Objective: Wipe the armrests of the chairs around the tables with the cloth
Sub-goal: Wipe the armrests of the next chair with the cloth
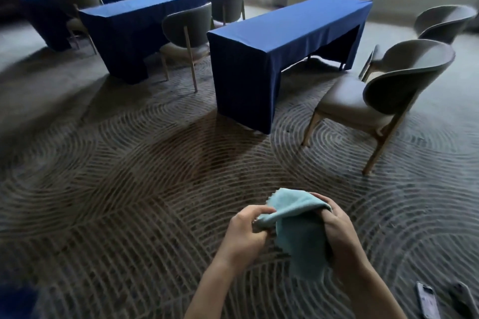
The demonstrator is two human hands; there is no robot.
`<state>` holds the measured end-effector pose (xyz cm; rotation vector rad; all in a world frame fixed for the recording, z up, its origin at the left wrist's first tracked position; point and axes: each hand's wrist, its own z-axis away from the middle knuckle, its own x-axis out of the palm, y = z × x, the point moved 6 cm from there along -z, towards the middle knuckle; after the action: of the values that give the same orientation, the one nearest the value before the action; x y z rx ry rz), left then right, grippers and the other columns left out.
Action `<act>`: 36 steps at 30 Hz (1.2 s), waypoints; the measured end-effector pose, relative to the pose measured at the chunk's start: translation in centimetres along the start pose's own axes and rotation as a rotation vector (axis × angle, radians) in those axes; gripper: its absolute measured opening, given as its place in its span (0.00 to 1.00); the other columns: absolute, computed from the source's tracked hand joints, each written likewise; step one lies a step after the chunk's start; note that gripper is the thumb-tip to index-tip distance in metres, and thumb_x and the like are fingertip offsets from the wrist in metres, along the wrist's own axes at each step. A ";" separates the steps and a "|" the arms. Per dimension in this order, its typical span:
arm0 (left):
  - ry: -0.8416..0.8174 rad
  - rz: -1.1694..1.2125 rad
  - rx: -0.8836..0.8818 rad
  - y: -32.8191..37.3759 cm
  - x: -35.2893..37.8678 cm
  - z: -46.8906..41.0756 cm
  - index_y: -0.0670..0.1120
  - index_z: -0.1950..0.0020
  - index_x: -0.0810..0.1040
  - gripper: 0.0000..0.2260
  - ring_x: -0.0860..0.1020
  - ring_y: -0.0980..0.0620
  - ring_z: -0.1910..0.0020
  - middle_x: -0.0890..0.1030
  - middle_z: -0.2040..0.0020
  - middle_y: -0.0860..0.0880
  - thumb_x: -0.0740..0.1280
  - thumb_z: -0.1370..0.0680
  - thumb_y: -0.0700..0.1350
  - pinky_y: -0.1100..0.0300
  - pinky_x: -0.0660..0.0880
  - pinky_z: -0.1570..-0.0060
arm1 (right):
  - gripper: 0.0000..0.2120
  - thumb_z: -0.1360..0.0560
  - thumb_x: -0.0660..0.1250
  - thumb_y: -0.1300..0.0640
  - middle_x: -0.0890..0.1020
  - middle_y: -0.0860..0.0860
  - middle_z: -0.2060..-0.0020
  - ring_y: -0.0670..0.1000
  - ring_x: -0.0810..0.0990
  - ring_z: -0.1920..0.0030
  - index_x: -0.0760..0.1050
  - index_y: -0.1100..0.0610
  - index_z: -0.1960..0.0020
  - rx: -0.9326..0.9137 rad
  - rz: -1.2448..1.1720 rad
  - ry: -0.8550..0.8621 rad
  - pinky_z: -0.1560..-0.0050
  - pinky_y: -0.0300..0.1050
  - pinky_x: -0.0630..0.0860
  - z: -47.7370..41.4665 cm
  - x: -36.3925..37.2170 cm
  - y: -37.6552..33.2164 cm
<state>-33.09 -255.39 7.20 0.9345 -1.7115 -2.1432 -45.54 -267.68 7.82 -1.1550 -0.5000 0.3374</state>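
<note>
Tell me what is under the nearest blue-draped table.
Under the long blue-clothed table, its open long side shows patterned carpet and thin table legs in shadow. The draped blue cloth covers the rest.

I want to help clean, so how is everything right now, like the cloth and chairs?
cloth, off the floor, draped and folded between both hands
left hand, pinches the cloth's edge
right hand, grips the cloth, fingers curled round it
nearest chair, upright, pulled back from the table
nearest table, standing, covered in blue
phone, lying flat on the carpet
</note>
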 end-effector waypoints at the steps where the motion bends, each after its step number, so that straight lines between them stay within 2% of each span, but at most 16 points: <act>1: -0.045 0.023 -0.028 0.1 0.4 -1.5 0.57 0.49 0.79 0.19 0.78 0.58 0.47 0.80 0.46 0.53 0.64 0.35 0.38 0.67 0.74 0.47 | 0.11 0.23 0.61 0.67 0.84 0.57 0.52 0.49 0.83 0.56 0.77 0.62 0.43 0.001 -0.015 0.005 0.63 0.38 0.79 -1.8 0.1 -0.3; 3: -0.121 0.110 -0.099 0.4 1.1 -5.2 0.58 0.48 0.77 0.21 0.78 0.55 0.51 0.79 0.45 0.51 0.62 0.37 0.41 0.66 0.74 0.53 | 0.11 0.22 0.59 0.67 0.84 0.57 0.53 0.47 0.83 0.59 0.76 0.63 0.42 -0.002 -0.054 -0.010 0.65 0.37 0.78 -5.9 0.6 -1.4; 5: -0.179 0.227 -0.172 1.4 1.8 -8.9 0.55 0.44 0.76 0.24 0.76 0.55 0.56 0.78 0.46 0.48 0.60 0.38 0.42 0.67 0.72 0.60 | 0.12 0.22 0.59 0.65 0.84 0.59 0.52 0.49 0.83 0.58 0.76 0.64 0.42 -0.009 -0.083 -0.031 0.64 0.38 0.79 -9.8 0.9 -2.5; 8: -0.195 0.335 -0.264 3.1 3.3 -14.9 0.52 0.40 0.74 0.26 0.76 0.60 0.54 0.78 0.48 0.53 0.57 0.39 0.44 0.68 0.72 0.54 | 0.12 0.22 0.59 0.64 0.84 0.59 0.51 0.50 0.83 0.56 0.76 0.62 0.41 -0.034 -0.115 -0.051 0.60 0.42 0.79 -16.1 0.5 -4.7; 9: -0.175 0.378 -0.314 3.5 3.6 -16.5 0.52 0.41 0.74 0.23 0.76 0.60 0.50 0.77 0.47 0.55 0.59 0.36 0.46 0.64 0.71 0.48 | 0.12 0.22 0.59 0.64 0.84 0.58 0.50 0.51 0.83 0.55 0.76 0.61 0.41 -0.048 -0.115 -0.061 0.58 0.44 0.79 -17.6 0.4 -5.3; 11: -0.077 0.426 -0.403 4.0 5.1 -22.2 0.53 0.47 0.74 0.08 0.74 0.54 0.43 0.76 0.48 0.55 0.60 0.23 0.52 0.54 0.67 0.39 | 0.13 0.23 0.60 0.65 0.84 0.57 0.51 0.50 0.83 0.55 0.76 0.59 0.41 -0.062 -0.107 -0.102 0.58 0.45 0.79 -22.6 -0.5 -7.4; 12: -0.036 0.419 -0.444 4.2 5.7 -25.1 0.53 0.50 0.74 0.08 0.74 0.53 0.44 0.76 0.50 0.55 0.57 0.19 0.52 0.53 0.67 0.40 | 0.13 0.23 0.60 0.66 0.84 0.56 0.52 0.49 0.83 0.56 0.76 0.59 0.41 -0.069 -0.096 -0.141 0.60 0.43 0.79 -24.9 -0.8 -8.5; 15: 0.002 0.328 -0.471 5.7 7.4 -32.9 0.50 0.51 0.78 0.13 0.75 0.53 0.51 0.79 0.54 0.52 0.56 0.19 0.54 0.57 0.70 0.51 | 0.20 0.33 0.68 0.64 0.84 0.53 0.51 0.48 0.83 0.54 0.76 0.58 0.41 -0.119 0.016 -0.265 0.59 0.38 0.78 -30.9 -2.3 -11.9; 19: -0.025 0.403 -0.469 8.5 10.6 -41.9 0.45 0.50 0.81 0.16 0.81 0.45 0.50 0.84 0.52 0.44 0.61 0.21 0.55 0.53 0.75 0.45 | 0.33 0.44 0.70 0.58 0.83 0.53 0.45 0.48 0.81 0.48 0.74 0.58 0.38 -0.149 0.054 -0.409 0.51 0.38 0.77 -38.1 -4.5 -16.7; 21: -0.043 0.432 -0.435 9.9 12.4 -45.2 0.44 0.52 0.80 0.11 0.81 0.47 0.59 0.83 0.58 0.45 0.65 0.22 0.51 0.55 0.77 0.54 | 0.38 0.47 0.70 0.54 0.82 0.55 0.44 0.50 0.80 0.46 0.72 0.60 0.36 -0.099 -0.072 -0.466 0.50 0.38 0.76 -40.7 -5.5 -18.3; 24: -0.053 0.534 -0.405 11.6 16.1 -49.9 0.44 0.55 0.76 0.04 0.78 0.55 0.70 0.80 0.67 0.50 0.65 0.21 0.43 0.61 0.76 0.67 | 0.45 0.50 0.77 0.48 0.80 0.60 0.42 0.52 0.81 0.46 0.72 0.64 0.36 -0.016 -0.285 -0.482 0.51 0.39 0.78 -44.0 -7.1 -20.3; 27: -0.067 0.631 -0.409 12.6 21.0 -54.8 0.43 0.54 0.76 0.03 0.79 0.57 0.72 0.81 0.69 0.50 0.64 0.22 0.40 0.63 0.76 0.70 | 0.40 0.48 0.79 0.40 0.81 0.60 0.44 0.53 0.82 0.47 0.80 0.62 0.42 0.014 -0.358 -0.391 0.53 0.40 0.79 -48.9 -10.4 -21.6; 29: -0.093 0.640 -0.414 12.9 24.2 -57.6 0.43 0.52 0.76 0.03 0.79 0.57 0.71 0.81 0.67 0.50 0.63 0.21 0.40 0.63 0.76 0.71 | 0.36 0.46 0.77 0.34 0.83 0.59 0.46 0.53 0.82 0.47 0.83 0.58 0.47 0.006 -0.270 -0.301 0.52 0.41 0.79 -52.1 -12.8 -22.1; 30: -0.114 0.656 -0.425 13.2 26.2 -59.4 0.43 0.50 0.76 0.03 0.79 0.56 0.70 0.82 0.66 0.49 0.63 0.21 0.39 0.63 0.76 0.71 | 0.32 0.43 0.76 0.34 0.83 0.57 0.47 0.52 0.82 0.47 0.84 0.57 0.48 -0.022 -0.189 -0.245 0.50 0.40 0.78 -54.0 -14.5 -22.7; 33: -0.187 0.702 -0.442 14.4 31.6 -64.7 0.42 0.48 0.77 0.05 0.80 0.55 0.68 0.82 0.63 0.47 0.63 0.21 0.39 0.62 0.77 0.70 | 0.13 0.30 0.70 0.50 0.85 0.50 0.50 0.46 0.81 0.47 0.83 0.57 0.50 -0.104 -0.024 -0.131 0.50 0.35 0.75 -59.7 -19.5 -25.4; 36: -0.299 0.688 -0.442 16.3 36.5 -70.3 0.43 0.47 0.79 0.07 0.80 0.52 0.65 0.82 0.59 0.45 0.63 0.21 0.40 0.60 0.76 0.64 | 0.11 0.28 0.67 0.55 0.85 0.51 0.56 0.43 0.82 0.55 0.82 0.60 0.52 -0.151 0.091 -0.045 0.55 0.33 0.75 -65.2 -23.7 -28.5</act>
<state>-21.21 -335.26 3.03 -0.0983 -1.2993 -2.0755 -30.42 -341.11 9.03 -1.3217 -0.5199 0.4103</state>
